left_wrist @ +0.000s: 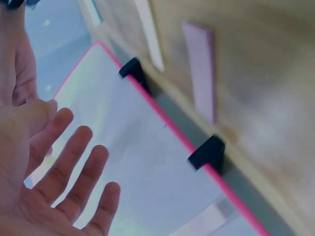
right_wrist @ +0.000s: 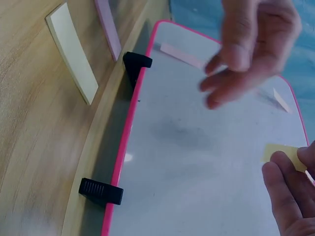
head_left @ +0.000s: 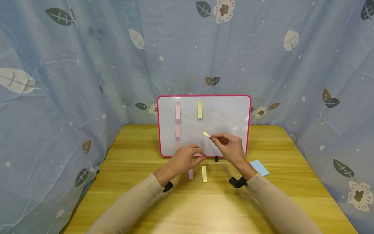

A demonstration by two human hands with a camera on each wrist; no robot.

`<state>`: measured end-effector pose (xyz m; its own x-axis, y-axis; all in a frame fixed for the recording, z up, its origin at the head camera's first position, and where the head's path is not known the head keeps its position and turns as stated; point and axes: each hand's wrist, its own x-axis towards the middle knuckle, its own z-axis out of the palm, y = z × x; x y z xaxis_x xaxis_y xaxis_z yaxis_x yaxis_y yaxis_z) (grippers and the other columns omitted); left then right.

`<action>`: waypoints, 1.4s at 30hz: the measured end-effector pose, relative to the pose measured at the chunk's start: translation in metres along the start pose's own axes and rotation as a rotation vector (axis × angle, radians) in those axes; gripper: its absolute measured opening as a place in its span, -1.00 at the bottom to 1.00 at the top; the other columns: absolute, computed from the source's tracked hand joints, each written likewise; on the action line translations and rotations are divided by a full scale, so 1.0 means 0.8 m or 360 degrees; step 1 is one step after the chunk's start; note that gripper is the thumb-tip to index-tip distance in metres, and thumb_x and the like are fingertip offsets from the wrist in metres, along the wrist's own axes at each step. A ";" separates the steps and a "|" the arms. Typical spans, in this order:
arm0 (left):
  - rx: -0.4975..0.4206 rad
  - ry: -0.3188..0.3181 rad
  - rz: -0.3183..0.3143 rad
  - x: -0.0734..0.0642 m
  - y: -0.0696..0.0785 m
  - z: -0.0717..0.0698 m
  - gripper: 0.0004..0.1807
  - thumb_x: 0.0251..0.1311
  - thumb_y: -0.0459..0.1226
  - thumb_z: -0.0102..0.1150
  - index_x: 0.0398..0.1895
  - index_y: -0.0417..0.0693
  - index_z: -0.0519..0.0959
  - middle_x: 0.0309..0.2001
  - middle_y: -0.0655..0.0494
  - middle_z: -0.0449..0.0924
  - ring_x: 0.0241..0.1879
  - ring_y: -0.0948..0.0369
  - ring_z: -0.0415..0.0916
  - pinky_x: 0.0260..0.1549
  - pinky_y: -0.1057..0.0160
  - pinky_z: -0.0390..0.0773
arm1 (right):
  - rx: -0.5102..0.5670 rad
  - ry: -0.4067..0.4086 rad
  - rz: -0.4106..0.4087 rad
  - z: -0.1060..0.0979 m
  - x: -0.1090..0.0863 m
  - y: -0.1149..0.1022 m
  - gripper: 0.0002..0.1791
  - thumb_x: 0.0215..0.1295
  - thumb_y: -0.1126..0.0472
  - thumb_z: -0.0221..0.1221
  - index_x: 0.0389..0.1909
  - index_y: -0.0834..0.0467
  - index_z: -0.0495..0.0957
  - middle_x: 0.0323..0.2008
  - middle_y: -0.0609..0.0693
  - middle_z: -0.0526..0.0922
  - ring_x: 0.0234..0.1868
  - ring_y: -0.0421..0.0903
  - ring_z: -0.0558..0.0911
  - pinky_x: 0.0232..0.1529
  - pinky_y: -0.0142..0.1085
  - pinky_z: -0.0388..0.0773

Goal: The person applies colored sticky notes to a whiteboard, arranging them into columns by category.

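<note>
A yellow slip [head_left: 205, 133] is in front of the whiteboard [head_left: 225, 120], pinched in the narrow grip of the right hand [head_left: 232, 148]. The left hand [head_left: 183, 158] is near the board's lower edge, its grip loose, fingers parted. On the board, a yellow strip [head_left: 200, 109] sits right of a column of pink strips [head_left: 178, 110]. A yellow pad [head_left: 204, 174], pink pad [head_left: 190, 174] and blue paper [head_left: 260, 167] lie on the table [head_left: 187, 208].

A hand could pass over the upper right of the whiteboard [head_left: 225, 118], beside the yellow strip [head_left: 200, 109], whereas lower down the left hand [head_left: 185, 157] and right hand [head_left: 230, 148] block the way, and the yellow pad [head_left: 204, 174] and pink pad [head_left: 190, 174] lie between the forearms on the desk [head_left: 137, 139].
</note>
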<state>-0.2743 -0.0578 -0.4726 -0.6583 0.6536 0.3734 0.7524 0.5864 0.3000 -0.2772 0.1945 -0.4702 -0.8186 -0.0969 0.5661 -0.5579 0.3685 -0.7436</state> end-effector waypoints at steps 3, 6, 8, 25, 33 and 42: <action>0.0011 0.0150 0.0032 0.006 -0.005 -0.012 -0.89 0.58 -0.17 0.54 0.02 0.08 0.92 -0.02 0.15 0.91 0.00 0.05 0.88 0.01 0.07 0.87 | 0.0002 0.0036 -0.0042 0.003 0.001 -0.002 -0.81 0.61 0.31 0.47 0.12 0.22 0.91 0.04 0.21 0.97 0.00 0.20 0.98 0.01 -0.56 0.79; -0.0001 0.0284 0.0052 0.014 -0.010 -0.024 -0.89 0.58 -0.19 0.54 0.03 0.05 0.92 -0.04 0.13 0.91 -0.02 0.02 0.87 -0.02 0.07 0.87 | -0.0006 0.0063 -0.0058 0.006 0.002 -0.003 -0.80 0.59 0.32 0.48 0.12 0.20 0.92 0.06 0.17 0.97 0.00 0.18 0.98 0.01 -0.55 0.79; -0.0025 0.0367 0.0064 0.020 -0.013 -0.033 -0.89 0.58 -0.22 0.54 0.03 0.02 0.92 -0.04 0.10 0.92 -0.02 0.00 0.87 -0.01 0.06 0.87 | -0.0012 0.0082 -0.0077 0.009 0.002 -0.003 -0.80 0.59 0.32 0.48 0.12 0.20 0.92 0.07 0.17 0.97 0.01 0.17 0.98 0.02 -0.56 0.79; 0.0249 0.0720 -0.0099 0.082 -0.043 -0.100 -0.69 0.61 -0.19 0.48 0.32 0.03 0.85 0.37 -0.04 0.78 0.34 -0.12 0.72 0.29 -0.24 0.72 | 0.0025 0.0265 -0.0182 0.038 0.004 -0.006 -0.80 0.48 0.43 0.53 0.06 0.27 0.93 0.08 0.21 0.96 -0.05 0.20 0.99 0.06 -0.53 0.79; 0.0423 0.0619 -0.0195 0.116 -0.057 -0.122 -0.50 0.65 -0.13 0.43 0.57 0.11 0.69 0.67 -0.06 0.54 0.65 -0.15 0.49 0.68 -0.35 0.42 | 0.0051 0.0300 -0.0207 0.048 0.006 -0.005 -0.81 0.48 0.45 0.52 0.03 0.28 0.94 0.09 0.22 0.96 -0.03 0.22 0.99 0.09 -0.46 0.82; 0.0555 0.0429 -0.0317 0.133 -0.066 -0.130 -0.28 0.63 -0.03 0.46 0.76 0.19 0.50 0.75 0.03 0.45 0.76 -0.07 0.34 0.85 -0.42 0.10 | 0.0007 0.0358 -0.0252 0.057 0.012 -0.004 -0.80 0.47 0.46 0.52 0.03 0.28 0.94 0.08 0.21 0.96 -0.03 0.20 0.99 0.10 -0.47 0.80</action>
<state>-0.3818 -0.0688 -0.3573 -0.7248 0.3918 0.5667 0.5292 0.8433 0.0937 -0.2893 0.1501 -0.4783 -0.6703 0.0551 0.7400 -0.6776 0.3612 -0.6407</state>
